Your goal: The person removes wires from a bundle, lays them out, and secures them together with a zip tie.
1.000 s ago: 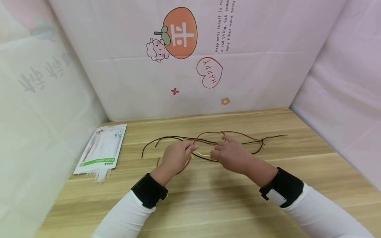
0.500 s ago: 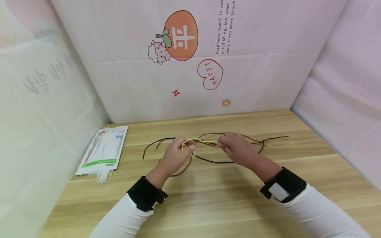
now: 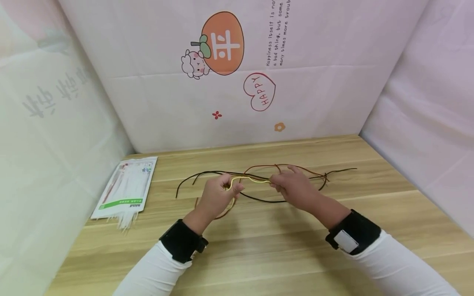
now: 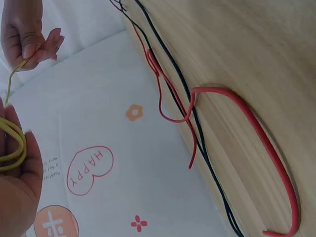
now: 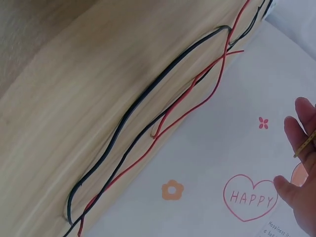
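A yellow wire (image 3: pixel 246 177) stretches between both hands above the wooden table. My left hand (image 3: pixel 214 196) holds its left part between thumb and fingers. In the left wrist view a bundle of yellow loops (image 4: pixel 19 148) lies in that hand (image 4: pixel 19 197). My right hand (image 3: pixel 296 188) pinches the yellow wire on the other side; in the right wrist view a short bit of it crosses the right hand (image 5: pixel 303 163). Below the hands lie red wires (image 4: pixel 266 143) and black wires (image 5: pixel 143 98), loosely crossed over each other. The hands cover part of these in the head view.
At the table's left lies a white packet (image 3: pixel 126 185) with a green stripe, and thin white strips (image 3: pixel 126 220) stick out of its near end. A printed white cloth (image 3: pixel 314 82) closes off the back and sides. Bare wood (image 3: pixel 259 255) shows at the front.
The yellow wire, mostly hidden and low a second ago, has come up between the hands. Half a second ago it arched over the left fingers; now it runs between thumb and fingers and hangs below.
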Demonstrator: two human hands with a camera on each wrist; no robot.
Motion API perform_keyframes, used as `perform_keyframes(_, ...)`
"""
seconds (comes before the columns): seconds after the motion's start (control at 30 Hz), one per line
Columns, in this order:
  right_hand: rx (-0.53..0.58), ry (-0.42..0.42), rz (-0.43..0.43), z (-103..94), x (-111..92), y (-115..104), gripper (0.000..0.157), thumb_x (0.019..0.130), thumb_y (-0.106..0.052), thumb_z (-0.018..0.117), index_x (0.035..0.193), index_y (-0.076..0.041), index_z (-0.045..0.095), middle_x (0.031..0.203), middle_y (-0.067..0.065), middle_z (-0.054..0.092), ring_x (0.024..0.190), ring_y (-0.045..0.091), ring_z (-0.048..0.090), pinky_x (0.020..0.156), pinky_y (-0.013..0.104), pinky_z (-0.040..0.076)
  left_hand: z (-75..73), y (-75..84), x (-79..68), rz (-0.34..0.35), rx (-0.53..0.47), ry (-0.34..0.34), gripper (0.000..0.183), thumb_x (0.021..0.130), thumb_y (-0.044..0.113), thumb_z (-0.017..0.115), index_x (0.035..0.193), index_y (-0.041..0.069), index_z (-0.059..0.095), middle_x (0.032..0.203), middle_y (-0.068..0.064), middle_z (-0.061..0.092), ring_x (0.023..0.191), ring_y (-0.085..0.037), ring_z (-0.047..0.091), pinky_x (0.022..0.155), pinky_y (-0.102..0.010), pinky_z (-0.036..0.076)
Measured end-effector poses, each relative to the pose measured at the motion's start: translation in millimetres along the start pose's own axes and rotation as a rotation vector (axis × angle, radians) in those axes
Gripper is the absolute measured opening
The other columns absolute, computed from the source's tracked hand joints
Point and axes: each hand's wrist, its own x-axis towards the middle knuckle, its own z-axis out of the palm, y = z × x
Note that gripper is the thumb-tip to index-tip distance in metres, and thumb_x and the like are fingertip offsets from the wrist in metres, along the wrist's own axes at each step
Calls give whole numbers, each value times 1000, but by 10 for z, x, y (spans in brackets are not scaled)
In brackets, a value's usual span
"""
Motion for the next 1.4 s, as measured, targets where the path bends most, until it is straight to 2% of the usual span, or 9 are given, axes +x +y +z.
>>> perform_keyframes(0.13, -124, 28, -70, -28, -15, 67, 14, 88, -6, 67, 86, -16, 57, 78, -2, 63, 79, 20, 62, 94, 56, 43, -69, -7, -27, 103, -25, -105, 43, 100, 40, 51, 68, 10, 53, 61, -4, 58, 59, -13, 50, 59, -24, 37)
perform_keyframes(0.23, -221, 13, -107, -57, -32, 129, 14, 88, -4, 66, 88, -16, 59, 77, -2, 62, 79, 20, 61, 93, 54, 44, -111, -4, -43, 137, 60, -183, 34, 99, 18, 51, 66, 12, 51, 57, 3, 48, 54, -10, 42, 56, -23, 35)
perform_keyframes(0.47, -497, -12, -201, -126, -70, 256, 31, 79, 6, 71, 96, -17, 62, 76, -2, 59, 79, 20, 56, 91, 47, 45, -179, -77, -50, 153, 519, -298, 33, 99, 22, 54, 67, 16, 48, 57, 9, 33, 51, -4, 32, 53, -22, 31)
perform_keyframes(0.57, -550, 7, -250, -123, -47, 266, 30, 78, 4, 73, 95, -17, 60, 74, -2, 56, 77, 20, 53, 88, 45, 45, -211, -131, -60, 104, 615, -341, 31, 99, 24, 54, 70, 16, 48, 58, 7, 31, 52, -7, 32, 53, -23, 30)
perform_keyframes(0.73, -488, 26, -170, -72, -25, 290, 22, 81, 3, 69, 94, -13, 63, 81, 0, 66, 79, 21, 58, 83, 42, 46, -254, -160, -81, -38, 460, -329, 21, 99, 24, 55, 83, 12, 55, 61, 7, 41, 53, -9, 36, 52, -24, 31)
perform_keyframes(0.93, -348, -28, -52, -63, -73, 302, 11, 88, -1, 63, 95, -9, 63, 83, 4, 68, 81, 23, 62, 80, 44, 48, -264, -176, -108, -139, 153, -160, 27, 98, 14, 58, 123, 7, 55, 77, -3, 62, 65, -20, 58, 56, -26, 42)
perform_keyframes(1.1, -296, -11, -17, -29, -103, 309, 10, 89, -1, 63, 97, -8, 63, 83, 4, 68, 79, 24, 63, 78, 44, 49, -246, -190, -119, -117, 161, -90, 13, 97, 17, 58, 107, 9, 60, 79, -2, 59, 71, -17, 58, 62, -28, 46)
perform_keyframes(1.2, -309, 12, -19, -36, -113, 339, 12, 88, -1, 63, 97, -9, 63, 85, 5, 70, 80, 25, 63, 78, 45, 49, -249, -196, -119, -38, 283, -124, 9, 96, 14, 58, 89, 9, 60, 74, 0, 53, 65, -10, 50, 61, -26, 44)
perform_keyframes(1.4, -367, 111, -119, -143, -119, 408, 16, 82, 4, 63, 85, -11, 60, 71, 1, 65, 65, 21, 53, 72, 45, 48, -313, -222, -117, 27, 776, -208, 23, 94, 15, 63, 73, 11, 56, 61, 3, 44, 54, -9, 36, 49, -25, 39)
